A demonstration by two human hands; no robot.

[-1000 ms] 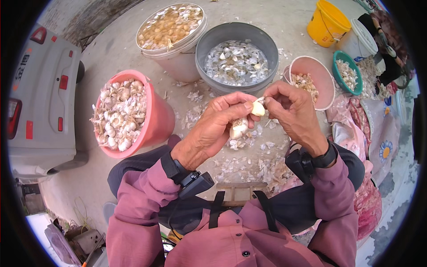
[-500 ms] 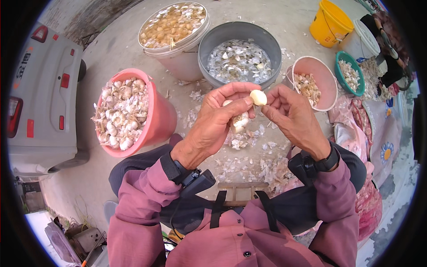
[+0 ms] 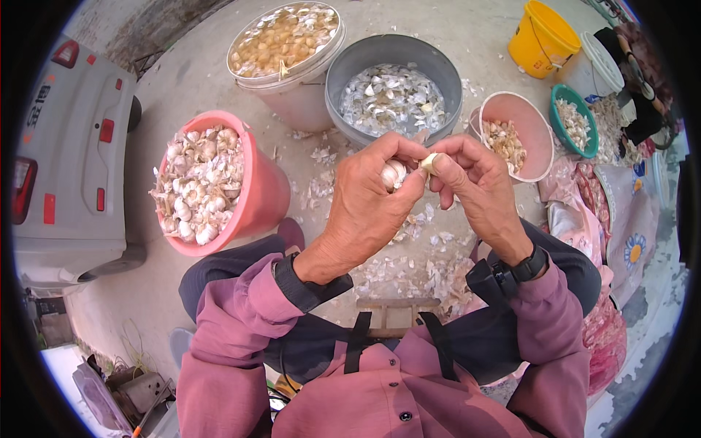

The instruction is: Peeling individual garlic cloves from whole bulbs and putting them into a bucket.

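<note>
In front of my body both hands meet over the ground. My left hand (image 3: pixel 365 201) is closed around a whitish garlic bulb (image 3: pixel 393 175), with its thumb and forefinger at a pale garlic clove (image 3: pixel 428 163). On the other side my right hand (image 3: pixel 476 175) is closed, pinching that same clove between thumb and fingers. Beyond the hands stands a grey tub (image 3: pixel 343 120) of water with pale cloves and skins. A pink bucket (image 3: pixel 266 193) heaped with garlic bulbs is to the left.
A white bucket (image 3: pixel 296 102) of cloves in liquid stands behind. Rightward are a pale pink bucket (image 3: pixel 537 131), a green basin (image 3: pixel 577 150), a yellow bucket (image 3: pixel 539 44) and sacks (image 3: pixel 621 233). A grey vehicle (image 3: pixel 77 160) is at left. Garlic skins (image 3: pixel 423 274) litter the ground; another person (image 3: pixel 646 109) is far right.
My hands have drawn together, and my right thumb now presses the clove. The clove sits slightly lower and is more covered by fingers. The bulb has shifted up into my left palm.
</note>
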